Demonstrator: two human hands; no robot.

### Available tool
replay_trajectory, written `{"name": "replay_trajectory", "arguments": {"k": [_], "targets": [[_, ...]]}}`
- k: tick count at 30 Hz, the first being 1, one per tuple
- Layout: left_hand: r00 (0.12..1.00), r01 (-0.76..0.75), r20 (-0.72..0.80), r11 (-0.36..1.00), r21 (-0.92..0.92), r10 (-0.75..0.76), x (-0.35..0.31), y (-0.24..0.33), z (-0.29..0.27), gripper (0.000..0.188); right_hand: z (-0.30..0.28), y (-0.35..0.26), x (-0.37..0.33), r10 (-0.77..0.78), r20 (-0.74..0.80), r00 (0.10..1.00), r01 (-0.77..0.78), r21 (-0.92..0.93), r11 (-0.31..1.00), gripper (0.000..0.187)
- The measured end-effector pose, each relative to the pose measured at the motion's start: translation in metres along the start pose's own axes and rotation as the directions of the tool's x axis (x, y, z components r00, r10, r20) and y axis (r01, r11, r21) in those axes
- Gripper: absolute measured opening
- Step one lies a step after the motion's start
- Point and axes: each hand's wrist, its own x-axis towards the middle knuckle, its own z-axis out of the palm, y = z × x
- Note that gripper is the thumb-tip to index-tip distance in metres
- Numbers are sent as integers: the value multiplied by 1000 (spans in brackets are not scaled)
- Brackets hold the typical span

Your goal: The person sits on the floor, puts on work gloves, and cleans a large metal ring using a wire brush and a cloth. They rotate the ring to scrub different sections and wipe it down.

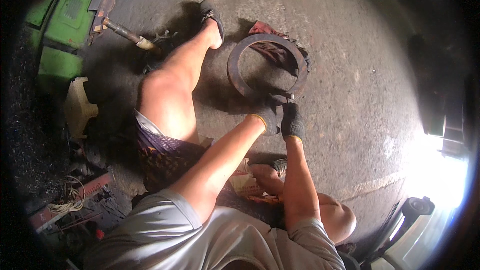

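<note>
A flat, rust-brown metal ring (233,66) lies tilted in front of me, its far side on a crumpled dark red cloth (259,27). Both my hands wear dark knit gloves and are at the ring's near edge. My left hand (268,118), with a yellow cuff on its glove, is at that edge, its fingers lost in shadow. Just to its right, my right hand (292,121) is closed round a small tool with a silvery tip (292,97), which meets the ring's near right edge. What kind of tool it is, I cannot make out.
My bent left leg (167,95) stretches along the left of the ring. Beyond it lies a metal rod with a pale collar (125,34). Green machine panels (70,12), a yellowish bracket (80,107) and coiled cord (72,197) line the left. Cardboard (245,182) shows beneath me.
</note>
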Motion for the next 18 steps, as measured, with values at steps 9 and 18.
{"name": "replay_trajectory", "arguments": {"k": [9, 18], "targets": [[995, 69, 70, 997, -26, -67, -16, 3, -22, 96, 19, 33, 19, -110, -319, 941, 156, 123, 980, 33], [985, -130, 126, 985, 115, 115, -3, -13, -34, 86, -116, -10, 34, 328, 105, 939, -317, 635, 705, 25]]}}
